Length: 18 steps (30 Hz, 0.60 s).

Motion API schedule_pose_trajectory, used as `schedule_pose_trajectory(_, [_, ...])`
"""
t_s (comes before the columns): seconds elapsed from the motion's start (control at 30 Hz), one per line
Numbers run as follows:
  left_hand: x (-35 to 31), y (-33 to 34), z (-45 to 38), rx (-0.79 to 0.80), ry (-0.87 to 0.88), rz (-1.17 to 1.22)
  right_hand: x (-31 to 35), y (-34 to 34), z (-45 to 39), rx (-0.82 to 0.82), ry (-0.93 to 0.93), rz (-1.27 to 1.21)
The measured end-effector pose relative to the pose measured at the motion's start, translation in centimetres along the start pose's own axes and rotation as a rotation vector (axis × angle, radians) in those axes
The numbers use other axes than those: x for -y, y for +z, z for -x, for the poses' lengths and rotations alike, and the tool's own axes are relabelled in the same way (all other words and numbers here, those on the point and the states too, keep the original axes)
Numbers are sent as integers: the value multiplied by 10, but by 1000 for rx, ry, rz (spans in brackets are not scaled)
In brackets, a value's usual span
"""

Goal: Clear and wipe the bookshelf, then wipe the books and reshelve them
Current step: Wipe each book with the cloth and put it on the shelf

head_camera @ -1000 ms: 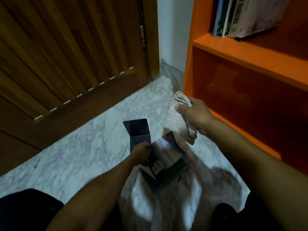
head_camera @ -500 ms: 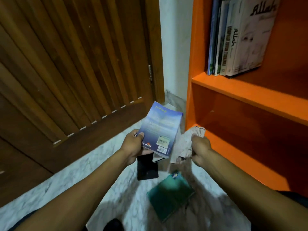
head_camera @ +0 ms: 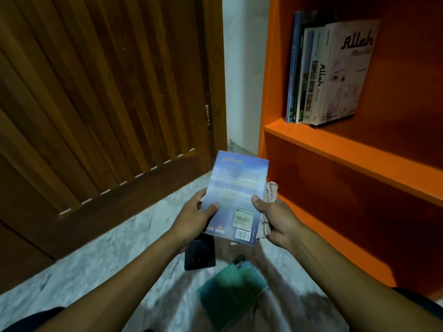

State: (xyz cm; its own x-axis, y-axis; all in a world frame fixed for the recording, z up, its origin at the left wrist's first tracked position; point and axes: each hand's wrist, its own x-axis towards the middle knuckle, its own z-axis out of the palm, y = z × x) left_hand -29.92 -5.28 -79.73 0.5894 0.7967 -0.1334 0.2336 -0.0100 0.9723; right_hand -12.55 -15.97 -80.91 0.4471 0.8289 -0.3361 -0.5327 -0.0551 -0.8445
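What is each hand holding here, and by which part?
Both hold the blue book by its lower side edges: left hand, right hand. The right also clutches a bunched cloth.

left hand [head_camera: 195, 216] and right hand [head_camera: 275, 219] hold blue book [head_camera: 236, 195] by its lower edges, back cover up | right hand also grips cloth [head_camera: 267, 212] against book | green book [head_camera: 231, 289] and black object [head_camera: 200, 255] on marble floor [head_camera: 96, 271] | upright books [head_camera: 323, 75] on orange bookshelf [head_camera: 347, 149]
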Motion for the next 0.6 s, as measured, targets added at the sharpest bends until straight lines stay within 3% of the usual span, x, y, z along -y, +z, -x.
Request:
schedule_pose_trajectory(0.2, [-8, -11, -6, -118, 39, 151, -9, 6, 2, 128, 13, 175])
schedule_pose_trajectory(0.27, [-9, -12, -3, -145, 65, 142, -10, 10, 2, 86, 11, 155])
schedule_pose_trajectory(0.37, [-8, -12, -2, -177, 96, 115, -9, 12, -1, -117, -33, 154])
schedule_pose_trajectory(0.5, [-6, -7, -2, -194, 129, 45, 11, 11, -6, -407, -389, 154])
schedule_pose_trajectory(0.6, [-4, 3, 1, -156, 115, 17, 28, 12, 4, -403, -775, 418])
